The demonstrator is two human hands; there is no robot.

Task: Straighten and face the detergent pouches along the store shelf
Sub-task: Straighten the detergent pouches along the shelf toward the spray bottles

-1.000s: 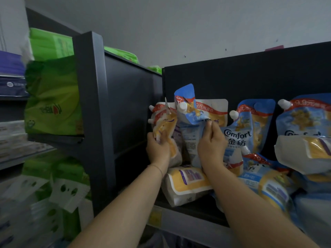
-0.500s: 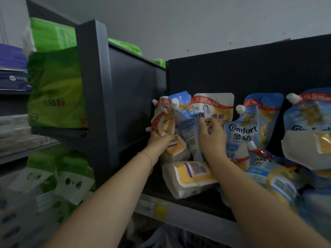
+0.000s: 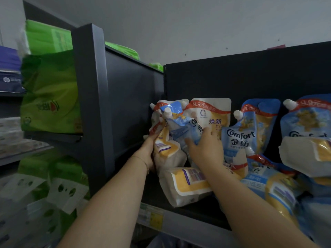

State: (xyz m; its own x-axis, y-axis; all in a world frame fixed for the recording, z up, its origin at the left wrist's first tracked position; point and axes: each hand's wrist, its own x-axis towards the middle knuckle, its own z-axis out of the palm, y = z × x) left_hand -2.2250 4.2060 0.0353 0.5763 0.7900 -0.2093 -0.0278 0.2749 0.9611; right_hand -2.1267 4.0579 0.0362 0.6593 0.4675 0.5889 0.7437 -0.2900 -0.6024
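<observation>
Detergent pouches crowd a dark shelf [image 3: 189, 228]. My left hand [image 3: 147, 151] grips the left side of a white-and-yellow pouch [image 3: 166, 149] standing at the shelf's left end. My right hand [image 3: 206, 149] grips a crumpled blue pouch [image 3: 180, 126] with a white cap, tilted between the yellow ones. Behind stands an upright white-and-yellow pouch [image 3: 213, 115]. Another yellow pouch [image 3: 186, 185] lies flat below my hands. Blue Comfort pouches [image 3: 250, 133] stand to the right.
A dark upright divider [image 3: 93, 104] closes the shelf's left end. Green packs [image 3: 52, 93] fill the neighbouring shelves at left. More blue and yellow pouches [image 3: 308, 149] lie heaped at the right. A price tag [image 3: 152, 216] sits on the shelf's front edge.
The blue pouch has sunk lower and turned leftward among the yellow ones. My right hand slid down onto its lower part. My left hand stayed on the left pouch.
</observation>
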